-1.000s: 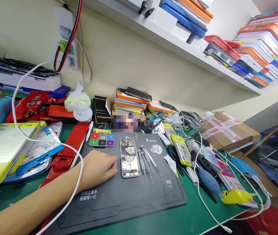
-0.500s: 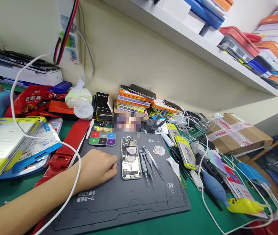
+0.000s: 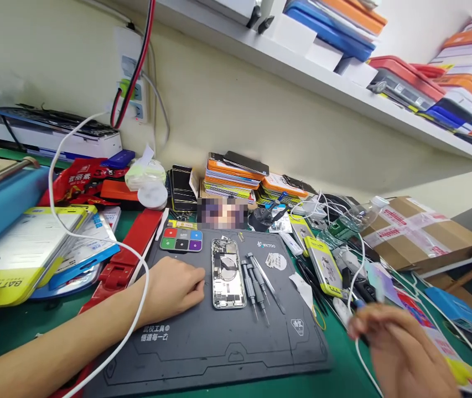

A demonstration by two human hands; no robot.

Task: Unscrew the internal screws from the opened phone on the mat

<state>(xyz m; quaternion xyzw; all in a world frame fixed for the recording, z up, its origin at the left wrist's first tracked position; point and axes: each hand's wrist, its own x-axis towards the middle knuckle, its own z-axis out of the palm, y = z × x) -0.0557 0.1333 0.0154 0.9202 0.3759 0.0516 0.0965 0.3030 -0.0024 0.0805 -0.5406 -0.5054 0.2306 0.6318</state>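
My left hand [image 3: 177,290] rests on the dark grey work mat [image 3: 202,348], its fingers curled in and the palm side hidden. Just right of its fingertips lies an opened phone [image 3: 228,276], inner parts facing up. Several small screwdrivers [image 3: 254,287] and a silver metal tool [image 3: 269,284] lie beside the phone. My right hand [image 3: 402,345] is over the cluttered right side of the table, smeared by motion. Its fingers are bent, and whether they hold anything I cannot make out. A bit of something blue [image 3: 359,303] shows by its fingertips.
A coloured square-patterned case [image 3: 181,240] sits at the mat's back left. A white cable [image 3: 139,276] loops across my left forearm. Yellow-and-white packs [image 3: 322,265], a plastic bottle [image 3: 356,218] and a cardboard box [image 3: 426,229] crowd the right. A shelf [image 3: 322,83] overhangs the back.
My right hand has come into view at the lower right, over the spot where the blue air blower lay. The view has shifted slightly. My left hand stays beside the phone.
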